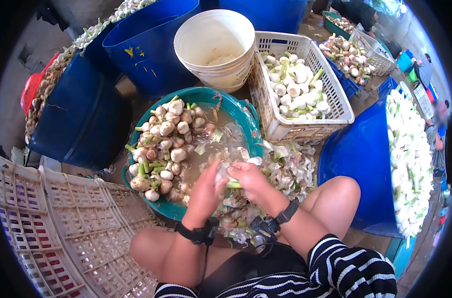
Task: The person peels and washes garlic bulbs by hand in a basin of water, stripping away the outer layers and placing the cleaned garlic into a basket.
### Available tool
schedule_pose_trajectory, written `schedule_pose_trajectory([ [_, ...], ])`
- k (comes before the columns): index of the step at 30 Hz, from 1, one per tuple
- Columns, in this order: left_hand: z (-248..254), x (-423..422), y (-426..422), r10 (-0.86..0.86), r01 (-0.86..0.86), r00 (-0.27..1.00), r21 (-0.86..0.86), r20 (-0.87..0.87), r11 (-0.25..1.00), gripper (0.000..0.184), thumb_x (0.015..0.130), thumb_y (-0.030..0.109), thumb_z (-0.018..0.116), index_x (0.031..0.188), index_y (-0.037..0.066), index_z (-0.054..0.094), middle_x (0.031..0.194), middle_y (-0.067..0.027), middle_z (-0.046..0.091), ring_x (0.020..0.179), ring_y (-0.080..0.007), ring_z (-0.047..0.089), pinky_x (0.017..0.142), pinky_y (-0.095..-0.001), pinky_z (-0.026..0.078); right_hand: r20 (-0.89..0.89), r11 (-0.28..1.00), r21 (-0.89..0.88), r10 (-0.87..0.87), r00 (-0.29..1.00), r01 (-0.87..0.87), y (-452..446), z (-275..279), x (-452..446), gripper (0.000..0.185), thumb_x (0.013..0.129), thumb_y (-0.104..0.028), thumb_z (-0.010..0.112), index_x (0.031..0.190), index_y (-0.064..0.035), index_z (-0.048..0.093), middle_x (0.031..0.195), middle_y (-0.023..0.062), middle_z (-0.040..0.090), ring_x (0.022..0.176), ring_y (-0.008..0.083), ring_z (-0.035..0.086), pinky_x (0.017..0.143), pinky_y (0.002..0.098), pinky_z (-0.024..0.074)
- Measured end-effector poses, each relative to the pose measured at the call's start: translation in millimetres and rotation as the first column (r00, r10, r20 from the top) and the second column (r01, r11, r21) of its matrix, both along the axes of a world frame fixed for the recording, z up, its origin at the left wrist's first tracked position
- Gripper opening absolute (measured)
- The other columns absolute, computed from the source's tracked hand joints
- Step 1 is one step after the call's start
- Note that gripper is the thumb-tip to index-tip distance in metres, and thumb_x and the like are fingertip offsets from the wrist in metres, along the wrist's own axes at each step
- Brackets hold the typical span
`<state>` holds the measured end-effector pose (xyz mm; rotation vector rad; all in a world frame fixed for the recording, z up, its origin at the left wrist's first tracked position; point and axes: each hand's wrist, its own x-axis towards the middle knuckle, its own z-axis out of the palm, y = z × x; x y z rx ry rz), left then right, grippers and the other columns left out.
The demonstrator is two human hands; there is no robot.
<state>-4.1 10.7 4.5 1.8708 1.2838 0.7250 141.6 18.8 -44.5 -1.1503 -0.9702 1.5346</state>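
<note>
Both hands meet above the near right edge of a green tub [173, 211] of murky water. Between them is a garlic bulb [233, 184], mostly hidden by the fingers, with its short green stem showing below. My left hand [209, 187] is closed on it from the left. My right hand [249, 181] grips it from the right, thumb on top. Unpeeled garlic bulbs [166, 129] with brown-tinged skins are heaped at the tub's left side. Loose skins float in the water. Peeled-off garlic skins [290, 166] lie piled right of the tub and under my hands.
A white crate [345, 113] of clean white bulbs stands ahead right, beside a white bucket [183, 42]. Blue barrels [82, 116] stand at left and back. A blue tub [352, 169] heaped with garlic is at right. White crates [62, 216] crowd the near left.
</note>
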Motion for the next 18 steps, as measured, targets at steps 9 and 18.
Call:
schedule_pose_trajectory([
  [9, -10.5, 2.7, -4.4, -0.081, 0.063, 0.996, 0.369, 0.034, 0.927, 0.031, 0.069, 0.001, 0.066, 0.099, 0.004, 0.06, 0.122, -0.0163, 0.05, 0.111, -0.0351, 0.049, 0.093, -0.0407, 0.041, -0.458, 0.941, -0.321, -0.055, 0.887, -0.107, -8.3, 37.8, 18.3, 0.02, 0.091, -0.018, 0.048, 0.1, -0.002, 0.057, 0.092, 0.005, 0.061, 0.081, 0.0131, 0.06, 0.067, 0.0282, 0.0502],
  [18, -5.8, -15.6, 4.3, 0.808, 0.111, 0.054, -0.807, 0.587, 0.58, 0.02, 0.09, 0.032, 0.05, 0.095, 0.013, 0.055, 0.075, 0.0028, 0.054, 0.058, -0.0068, 0.043, 0.049, -0.0193, 0.034, -0.466, 0.962, 0.077, -0.197, 0.862, 0.262, -47.2, 46.2, 88.5, 0.015, 0.09, -0.011, 0.045, 0.104, -0.0065, 0.05, 0.1, 0.0111, 0.061, 0.092, 0.0236, 0.06, 0.078, 0.0361, 0.0493],
])
